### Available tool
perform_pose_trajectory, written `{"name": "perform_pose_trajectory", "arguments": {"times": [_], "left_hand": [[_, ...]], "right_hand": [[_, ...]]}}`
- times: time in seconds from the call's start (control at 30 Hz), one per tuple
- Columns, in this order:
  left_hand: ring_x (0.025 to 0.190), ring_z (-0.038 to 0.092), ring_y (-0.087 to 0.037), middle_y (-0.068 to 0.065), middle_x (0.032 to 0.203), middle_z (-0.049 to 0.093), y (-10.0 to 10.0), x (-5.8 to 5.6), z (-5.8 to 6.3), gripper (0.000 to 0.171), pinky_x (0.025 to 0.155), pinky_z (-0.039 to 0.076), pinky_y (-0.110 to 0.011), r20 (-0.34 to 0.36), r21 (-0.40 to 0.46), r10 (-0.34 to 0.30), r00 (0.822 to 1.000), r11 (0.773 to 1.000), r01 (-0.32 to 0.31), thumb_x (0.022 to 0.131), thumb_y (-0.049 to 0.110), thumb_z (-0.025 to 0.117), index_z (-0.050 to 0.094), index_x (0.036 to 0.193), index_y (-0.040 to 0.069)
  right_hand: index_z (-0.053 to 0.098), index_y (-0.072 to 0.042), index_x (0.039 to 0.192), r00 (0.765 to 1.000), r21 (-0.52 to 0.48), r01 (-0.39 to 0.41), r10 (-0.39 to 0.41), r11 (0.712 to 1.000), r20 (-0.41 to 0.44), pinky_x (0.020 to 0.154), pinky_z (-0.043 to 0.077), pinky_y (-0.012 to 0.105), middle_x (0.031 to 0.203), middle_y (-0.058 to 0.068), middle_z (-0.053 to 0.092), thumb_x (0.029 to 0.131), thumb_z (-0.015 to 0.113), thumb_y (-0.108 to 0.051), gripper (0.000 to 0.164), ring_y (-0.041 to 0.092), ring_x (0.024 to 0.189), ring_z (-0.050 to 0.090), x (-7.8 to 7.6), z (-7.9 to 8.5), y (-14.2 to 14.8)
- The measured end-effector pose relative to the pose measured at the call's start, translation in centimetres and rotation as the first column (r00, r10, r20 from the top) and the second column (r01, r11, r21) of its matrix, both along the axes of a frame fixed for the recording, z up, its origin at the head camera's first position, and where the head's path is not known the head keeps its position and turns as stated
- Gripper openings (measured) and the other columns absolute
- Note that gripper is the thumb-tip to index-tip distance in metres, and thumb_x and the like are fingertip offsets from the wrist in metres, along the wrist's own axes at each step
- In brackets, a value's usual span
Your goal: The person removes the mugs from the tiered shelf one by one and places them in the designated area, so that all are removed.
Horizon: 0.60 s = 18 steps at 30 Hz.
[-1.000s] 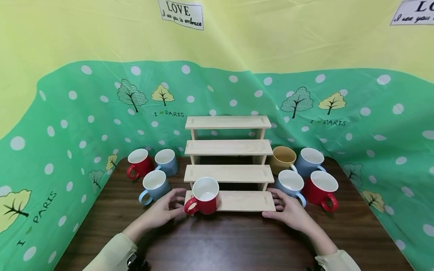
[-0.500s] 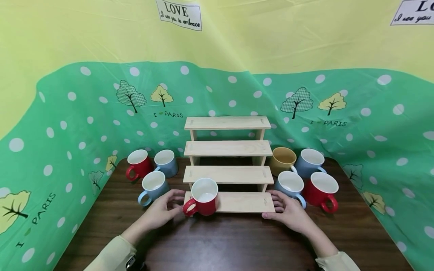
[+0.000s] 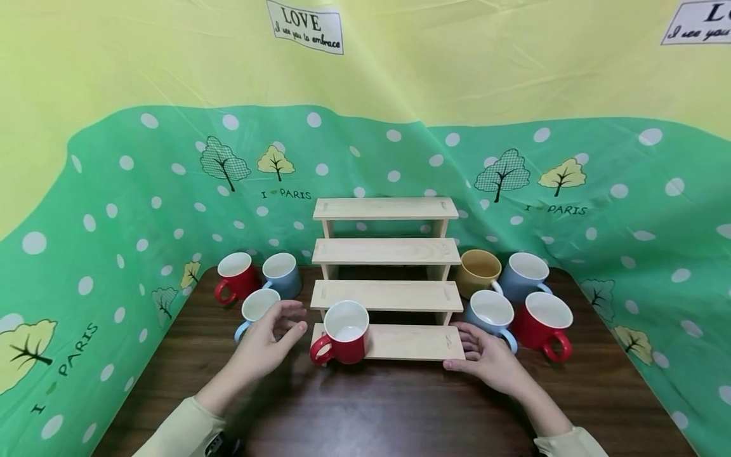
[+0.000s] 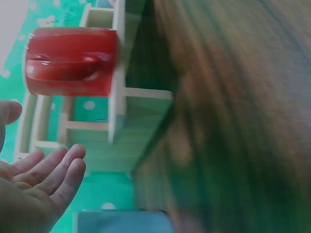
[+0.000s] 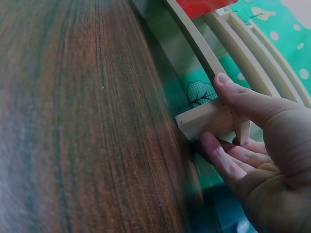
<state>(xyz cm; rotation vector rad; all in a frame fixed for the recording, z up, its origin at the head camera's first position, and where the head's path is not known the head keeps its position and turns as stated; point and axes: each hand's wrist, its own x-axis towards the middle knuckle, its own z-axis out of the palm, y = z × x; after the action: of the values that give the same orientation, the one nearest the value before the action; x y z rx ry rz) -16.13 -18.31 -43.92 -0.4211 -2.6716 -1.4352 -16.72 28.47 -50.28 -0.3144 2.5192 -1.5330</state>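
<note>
A stepped wooden display shelf with several tiers stands on the table. A red mug sits upright at the left of its lowest tier, handle toward the front left. My left hand is held off the shelf's left end, fingers loosely extended and nothing in them. It partly covers a light blue mug behind it. My right hand grips the right end of the lowest tier. In the right wrist view, its thumb lies on the board's front edge and the fingers are around the end.
Another red mug and a blue mug stand at the back left. Right of the shelf are a mustard mug, a light blue mug, a blue mug and a red mug. A patterned cloth hangs behind.
My left hand has let go of the shelf's left end and drawn back to the left, now in front of the light blue mug. The right hand keeps its place.
</note>
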Motion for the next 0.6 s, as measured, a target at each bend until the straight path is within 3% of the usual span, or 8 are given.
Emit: {"name": "perform_pose_trajectory", "arguments": {"times": [0.3, 0.6], "left_hand": [[0.114, 0.072, -0.024, -0.011, 0.143, 0.068, 1.9, 0.4, 3.3, 0.07, 0.091, 0.064, -0.05, -0.073, -0.037, -0.06, 0.996, 0.998, 0.057, 0.094, 0.028, 0.089, 0.052, 0.152, 0.013], [0.116, 0.074, -0.024, -0.007, 0.139, 0.07, 4.2, 0.7, 3.4, 0.093, 0.094, 0.063, -0.055, -0.061, -0.043, -0.147, 0.987, 0.989, 0.145, 0.087, 0.04, 0.095, 0.046, 0.16, 0.01]], "right_hand": [[0.047, 0.007, 0.157, 1.0, 0.009, -0.006, 0.006, 1.0, 0.009, 0.095, 0.064, 0.036, 0.142, 0.025, 0.067, 0.084, 0.098, -0.024, 0.094, 0.035, 0.123, 0.072, 0.1, 0.2, 0.1], [0.048, 0.007, 0.156, 1.0, 0.008, -0.006, 0.006, 1.0, 0.007, 0.094, 0.064, 0.035, 0.14, 0.024, 0.067, 0.084, 0.098, -0.023, 0.093, 0.033, 0.12, 0.072, 0.0, 0.0, 0.0]]}}
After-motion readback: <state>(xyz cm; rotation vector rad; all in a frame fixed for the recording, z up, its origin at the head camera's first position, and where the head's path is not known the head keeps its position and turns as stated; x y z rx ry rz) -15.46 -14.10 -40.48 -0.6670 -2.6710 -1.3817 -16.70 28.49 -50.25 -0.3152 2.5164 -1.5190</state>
